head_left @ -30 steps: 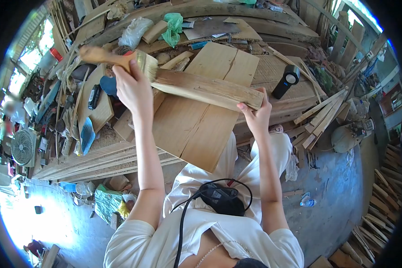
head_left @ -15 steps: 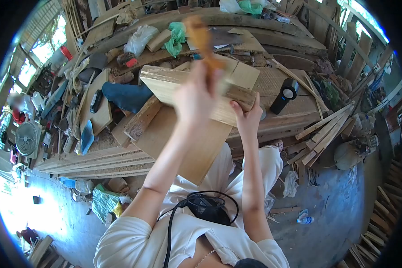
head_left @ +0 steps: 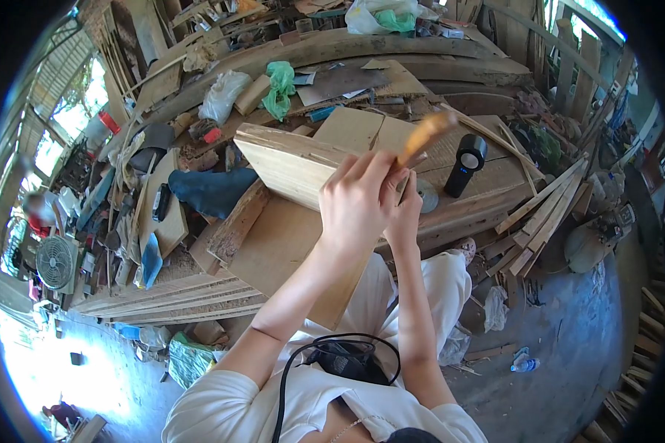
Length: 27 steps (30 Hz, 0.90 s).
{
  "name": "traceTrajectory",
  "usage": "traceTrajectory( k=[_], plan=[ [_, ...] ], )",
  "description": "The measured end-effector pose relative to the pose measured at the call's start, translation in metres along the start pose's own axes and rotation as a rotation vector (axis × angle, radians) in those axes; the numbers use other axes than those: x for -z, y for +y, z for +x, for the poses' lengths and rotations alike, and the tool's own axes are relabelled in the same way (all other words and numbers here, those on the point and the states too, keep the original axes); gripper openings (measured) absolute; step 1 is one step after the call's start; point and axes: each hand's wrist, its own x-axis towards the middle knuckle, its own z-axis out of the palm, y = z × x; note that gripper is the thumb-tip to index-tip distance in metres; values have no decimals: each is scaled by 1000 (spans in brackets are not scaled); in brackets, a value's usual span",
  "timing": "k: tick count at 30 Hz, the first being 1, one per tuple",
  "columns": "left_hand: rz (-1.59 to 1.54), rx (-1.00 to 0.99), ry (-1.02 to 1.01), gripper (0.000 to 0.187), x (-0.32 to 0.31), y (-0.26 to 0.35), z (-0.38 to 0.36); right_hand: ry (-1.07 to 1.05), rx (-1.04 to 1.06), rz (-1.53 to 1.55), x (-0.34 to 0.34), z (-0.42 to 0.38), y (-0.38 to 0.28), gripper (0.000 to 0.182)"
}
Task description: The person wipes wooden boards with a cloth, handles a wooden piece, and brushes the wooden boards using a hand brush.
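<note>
My left hand is closed around an orange-brown wooden tool, blurred by motion, its working end hidden. It is at the right end of a thick pale wooden board, which is tilted up on its edge. My right hand grips that board's right end, partly covered by my left hand. Under the board lies a flat, thin wooden panel, reaching over my lap. A rough wood block sits left of the board.
A black cylindrical device stands on the bench to the right. Dark blue cloth and a green plastic bag lie beyond on the left. Loose wood strips jut out at the right. A plastic bottle lies on the floor.
My left hand has moved right and down with the tool, from above the board's middle to its right end beside my right hand. My right hand keeps its grip on the board.
</note>
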Motion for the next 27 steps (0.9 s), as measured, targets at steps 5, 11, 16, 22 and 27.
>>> traceTrajectory(
  k=[5,11,16,22,27],
  plan=[
    [115,272,35,15,23,-51,15,0,114,3,1,1,5,56],
    [760,205,239,22,46,-155,36,35,184,13,-6,-3,0,54],
    [586,80,3,20,11,-45,14,41,130,-37,-5,-5,-3,54],
    [-315,274,-191,24,14,-17,11,-15,178,-166,3,-9,0,57],
    [275,253,203,32,51,-136,18,-54,135,-140,6,-8,-5,55]
  ],
)
